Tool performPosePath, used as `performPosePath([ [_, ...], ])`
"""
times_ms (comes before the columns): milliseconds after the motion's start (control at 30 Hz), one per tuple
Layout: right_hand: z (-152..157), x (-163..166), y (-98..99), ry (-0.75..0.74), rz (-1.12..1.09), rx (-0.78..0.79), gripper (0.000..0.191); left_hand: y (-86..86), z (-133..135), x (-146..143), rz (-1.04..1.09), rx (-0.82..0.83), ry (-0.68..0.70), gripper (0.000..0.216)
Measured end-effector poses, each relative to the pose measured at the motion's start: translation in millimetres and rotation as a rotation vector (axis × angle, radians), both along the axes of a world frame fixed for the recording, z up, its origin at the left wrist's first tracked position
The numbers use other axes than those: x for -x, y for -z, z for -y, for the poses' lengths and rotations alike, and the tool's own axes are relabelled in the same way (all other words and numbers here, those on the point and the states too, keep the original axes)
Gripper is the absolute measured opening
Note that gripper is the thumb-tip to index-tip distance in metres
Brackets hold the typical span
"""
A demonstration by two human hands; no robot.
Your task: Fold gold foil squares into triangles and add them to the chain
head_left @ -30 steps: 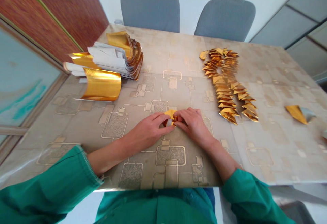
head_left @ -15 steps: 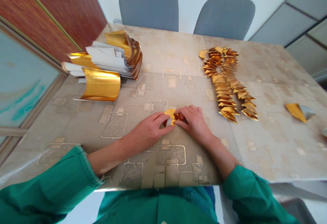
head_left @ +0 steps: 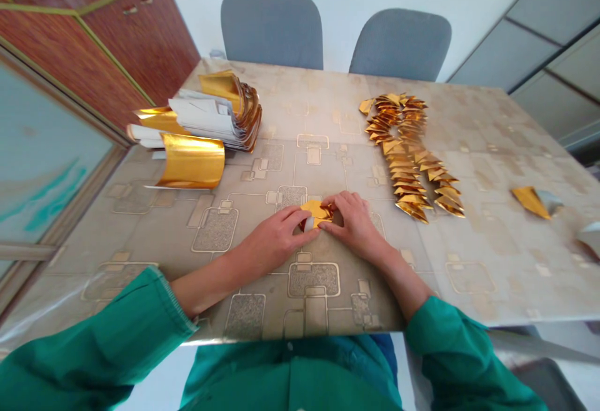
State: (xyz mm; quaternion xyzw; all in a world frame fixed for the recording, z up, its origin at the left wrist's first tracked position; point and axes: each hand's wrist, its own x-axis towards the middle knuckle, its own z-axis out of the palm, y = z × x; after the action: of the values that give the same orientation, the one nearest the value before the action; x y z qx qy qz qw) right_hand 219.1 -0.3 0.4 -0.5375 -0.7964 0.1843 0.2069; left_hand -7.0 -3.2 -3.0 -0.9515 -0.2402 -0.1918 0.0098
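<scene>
The small folded gold-foil piece (head_left: 317,212) sat between your hands, low over the patterned table cover (head_left: 487,261), though you could not be sure from the view whether it touched the cover. Your left hand (head_left: 267,240) was curled in on its left side and your right hand (head_left: 354,226) on its right, both partly closed with the fingertips gripping the piece, and a pale underside showed beside your left fingers. It looked very light and thin, springy along its creases but easily dented, and its glossy face seemed likely to slip, so the folded edges looked the safest place to pinch, not the flat gold face. Beyond your left hand lay a curled gold sheet (head_left: 191,161) and a stack of gold-and-white sheets (head_left: 213,114). Beyond your right hand ran a long row of folded gold triangles (head_left: 405,155), and further right of it lay a separate gold-and-silver folded piece (head_left: 529,202). Your green sleeves (head_left: 96,330) showed at the near edge of the table.
</scene>
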Motion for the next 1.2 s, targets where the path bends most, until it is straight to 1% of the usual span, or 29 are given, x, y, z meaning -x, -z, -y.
performPosePath([
  [133, -5, -8, 0.9, 0.005, -0.038, 0.041, 0.028, 1.6, 0, 1, 0.016, 0.013, 0.004, 0.026],
  [267, -9, -15, 1.3, -0.007, -0.068, 0.057, 0.028, 3.3, 1, 4, 0.022, 0.023, 0.01, 0.03],
  [400, -10, -23, -3.8, -0.084, -0.158, 0.091, 0.025, 4.7, 2, 5, 0.004, 0.003, 0.005, 0.028],
  [500, -9, -27, -9.8, -0.152, -0.29, 0.077, 0.016, 4.7, 1, 7, 0.002, 0.004, 0.005, 0.028],
  [567, -9, -26, -11.5, -0.18, -0.318, 0.029, 0.007, 3.9, 0, 8, -0.015, 0.008, 0.019, 0.028],
  [633, -8, -23, -10.3, -0.208, -0.253, -0.003, 0.008, 2.8, -2, 10, -0.042, 0.009, 0.029, 0.028],
  [767, -8, -21, -3.8, -0.232, -0.103, 0.016, 0.004, 1.6, -3, 11, -0.063, -0.016, 0.025, 0.03],
  [867, -9, -24, -2.0, -0.256, -0.071, 0.015, 0.007, 0.8, -3, 8, -0.031, -0.012, 0.009, 0.026],
  [1000, -9, -26, -4.5, -0.278, -0.053, 0.001, 0.011, -1.1, -3, 4, 0.023, 0.045, -0.025, 0.019],
  [1067, -7, -22, -5.4, -0.247, -0.053, 0.012, 0.008, -1.9, -3, 4, 0.037, 0.049, -0.032, 0.017],
  [1133, -5, -16, -5.7, -0.165, -0.04, 0.023, 0.005, -2.0, -2, 5, 0.031, 0.03, -0.023, 0.017],
  [1200, -3, -11, -5.4, -0.082, -0.011, 0.023, 0.008, -0.9, -3, 7, 0.004, 0.003, 0.013, 0.02],
])
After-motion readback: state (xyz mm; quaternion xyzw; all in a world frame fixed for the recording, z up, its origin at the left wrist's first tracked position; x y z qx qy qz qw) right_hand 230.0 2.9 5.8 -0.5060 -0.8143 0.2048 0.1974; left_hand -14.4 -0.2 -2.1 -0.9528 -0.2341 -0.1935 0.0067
